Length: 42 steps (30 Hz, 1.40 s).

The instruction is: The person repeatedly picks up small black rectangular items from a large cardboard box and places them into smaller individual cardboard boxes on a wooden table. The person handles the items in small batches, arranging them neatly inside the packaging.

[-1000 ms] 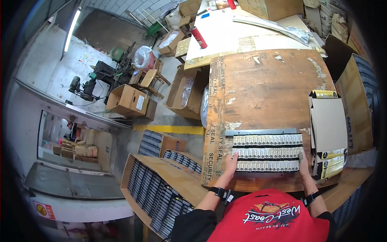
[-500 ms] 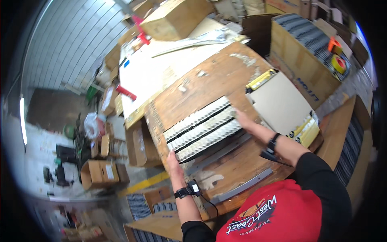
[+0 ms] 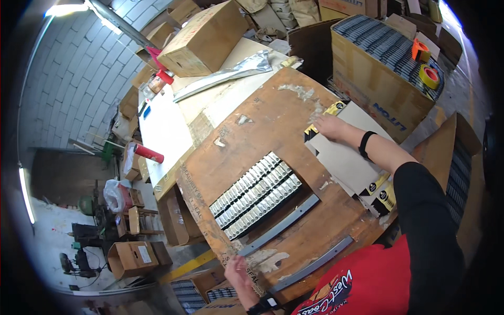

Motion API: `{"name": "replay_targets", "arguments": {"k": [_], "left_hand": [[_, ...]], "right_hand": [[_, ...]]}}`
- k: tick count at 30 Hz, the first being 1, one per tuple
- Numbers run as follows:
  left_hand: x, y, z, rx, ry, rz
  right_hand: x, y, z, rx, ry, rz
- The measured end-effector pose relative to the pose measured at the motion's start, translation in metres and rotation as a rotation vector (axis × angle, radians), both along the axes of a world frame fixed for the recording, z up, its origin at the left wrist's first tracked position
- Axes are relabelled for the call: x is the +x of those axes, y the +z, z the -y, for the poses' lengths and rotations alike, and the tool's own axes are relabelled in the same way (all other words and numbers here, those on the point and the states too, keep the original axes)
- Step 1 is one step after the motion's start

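- Right grip [image 3: 329,127] is over the far end of the pale card stack [image 3: 341,157], fingers bent at its yellow-and-black edge; the tips are hidden, so I can't tell whether they're closed on a card.
- Left grip [image 3: 239,273] hangs loosely open, nothing in it, by the counter's near-left corner.
- Good handling here, I'd judge: part one card at the edge with the fingertips, check no second clings, lift it flat, unbent.
- Between them, three silver-fronted rows [image 3: 255,197] lie on the counter; best not to knock them out of line.
- Brown counter [image 3: 286,126], scuffed and peeling, two metal strips [image 3: 286,223] along its near side.
- Beyond: a white tabletop [image 3: 165,126] with a red canister [image 3: 148,153].
- To the right, a packed carton [image 3: 367,97] with a tape roll [image 3: 429,77] on top; grey block wall [image 3: 92,79] far left.
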<state>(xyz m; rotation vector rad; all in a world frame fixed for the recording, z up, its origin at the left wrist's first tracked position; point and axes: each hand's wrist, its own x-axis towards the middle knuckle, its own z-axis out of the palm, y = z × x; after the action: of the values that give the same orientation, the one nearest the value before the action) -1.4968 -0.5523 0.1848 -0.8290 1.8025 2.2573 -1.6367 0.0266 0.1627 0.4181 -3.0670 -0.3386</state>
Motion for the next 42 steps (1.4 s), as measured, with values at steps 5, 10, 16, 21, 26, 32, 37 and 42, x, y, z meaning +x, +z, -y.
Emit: {"name": "replay_targets", "arguments": {"k": [5, 10, 16, 21, 26, 32, 37, 42], "left_hand": [[0.021, 0.007, -0.057, 0.072, -0.278, 0.041], [0.033, 0.005, -0.089, 0.174, -0.544, 0.1], [0.037, 0.014, -0.124, 0.225, -0.403, -0.109], [0.059, -0.033, -0.087, 0.634, -0.099, 0.173], [0.052, -0.086, -0.022, 0.103, -0.132, 0.251], [0.038, -0.076, -0.036, -0.838, -0.5, -0.086], [0.036, -0.047, -0.094, -1.548, -0.74, -0.167], [0.044, -0.061, -0.09, -1.78, -0.795, -0.281]], "right_hand": [[-0.009, 0.017, -0.035, -0.072, -0.105, -0.281], [0.024, 0.144, -0.017, -0.284, -0.128, -0.418], [0.093, 0.137, 0.076, -0.627, -0.351, -0.233], [0.177, 0.057, 0.189, -0.607, -0.471, 0.226], [0.227, -0.009, 0.208, -0.525, -0.563, 0.269], [0.24, -0.047, 0.2, -0.444, -0.308, 0.087], [0.203, -0.085, 0.195, -0.356, -0.349, -0.024], [0.196, -0.054, 0.181, -0.675, -0.114, -0.038]]}}
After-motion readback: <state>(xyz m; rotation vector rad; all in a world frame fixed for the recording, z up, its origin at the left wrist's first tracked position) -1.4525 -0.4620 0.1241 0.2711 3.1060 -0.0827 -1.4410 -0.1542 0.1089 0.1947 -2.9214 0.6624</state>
